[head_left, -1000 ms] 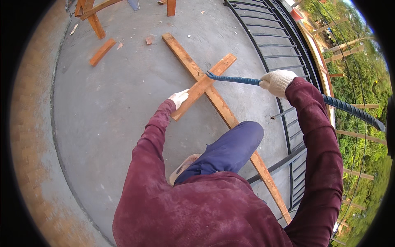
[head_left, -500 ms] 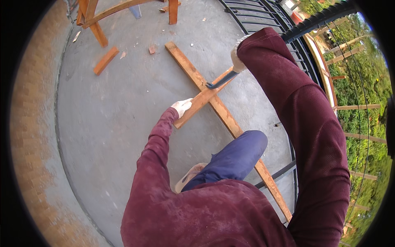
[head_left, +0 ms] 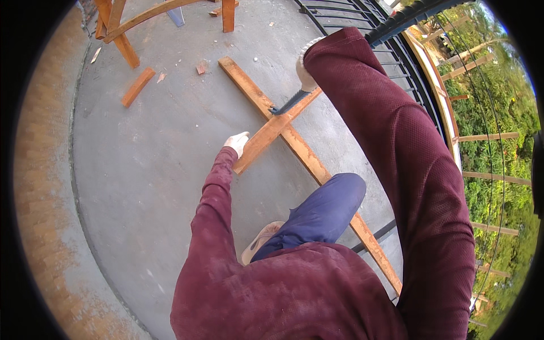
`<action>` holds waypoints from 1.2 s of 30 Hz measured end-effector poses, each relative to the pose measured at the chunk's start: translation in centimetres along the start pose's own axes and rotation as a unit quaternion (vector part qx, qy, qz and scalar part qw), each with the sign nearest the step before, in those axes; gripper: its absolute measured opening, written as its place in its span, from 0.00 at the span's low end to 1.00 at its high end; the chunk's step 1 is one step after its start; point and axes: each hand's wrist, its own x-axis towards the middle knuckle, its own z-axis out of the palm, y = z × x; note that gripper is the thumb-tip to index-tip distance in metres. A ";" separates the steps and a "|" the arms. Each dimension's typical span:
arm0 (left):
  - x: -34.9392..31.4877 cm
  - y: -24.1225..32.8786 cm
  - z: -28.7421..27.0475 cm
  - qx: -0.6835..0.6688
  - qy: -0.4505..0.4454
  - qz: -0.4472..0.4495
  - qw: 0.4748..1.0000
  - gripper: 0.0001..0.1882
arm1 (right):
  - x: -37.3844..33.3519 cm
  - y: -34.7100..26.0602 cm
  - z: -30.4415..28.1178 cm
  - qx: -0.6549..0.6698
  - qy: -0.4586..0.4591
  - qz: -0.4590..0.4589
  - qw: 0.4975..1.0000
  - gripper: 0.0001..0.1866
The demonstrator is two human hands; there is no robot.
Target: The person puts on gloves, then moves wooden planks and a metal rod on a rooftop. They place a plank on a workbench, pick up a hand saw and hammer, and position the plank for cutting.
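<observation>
My left hand (head_left: 237, 143), in a white glove, holds the near left end of a short wooden board (head_left: 258, 148) by its edge. This board lies crosswise over a long wooden board (head_left: 306, 153) on the floor. Wrapped around a dark ribbed crowbar (head_left: 293, 102) is my right hand (head_left: 306, 69), gloved too and partly hidden by its sleeve. The crowbar's hooked claw rests at the crossing of the boards, on the far side of the short one. Its upper length slants up to the right behind my forearm.
My bent knee (head_left: 345, 190) is beside the long board. A loose wood offcut (head_left: 137, 86) and small chips lie on the concrete floor (head_left: 141, 170). A wooden frame (head_left: 122, 42) stands far left, a black metal grille (head_left: 362, 22) far right. A wall (head_left: 42, 187) runs along the left.
My right hand and the crowbar have moved left, and the bar slants more steeply. My left hand has slid slightly outward to the short board's edge. The whole view has shifted a little.
</observation>
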 end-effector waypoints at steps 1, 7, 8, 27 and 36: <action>0.5 -0.7 -0.5 0.020 0.040 0.000 0.999 0.28 | 0.1 -0.3 0.9 -0.001 0.021 -0.006 1.000 0.21; -0.9 4.2 -1.7 0.154 0.041 0.002 0.987 0.33 | 0.3 0.7 12.4 0.137 0.136 0.023 0.981 0.16; -1.5 8.9 -2.8 0.167 -0.056 -0.079 0.981 0.41 | -0.1 1.1 13.5 0.143 0.151 0.050 0.977 0.14; -4.5 11.3 -0.7 0.289 -0.011 -0.153 0.945 0.44 | -26.0 8.8 25.4 -0.127 0.534 0.239 0.801 0.12; -4.9 15.5 0.8 0.347 -0.020 -0.139 0.927 0.37 | -15.9 1.7 54.0 0.255 0.352 0.372 0.820 0.07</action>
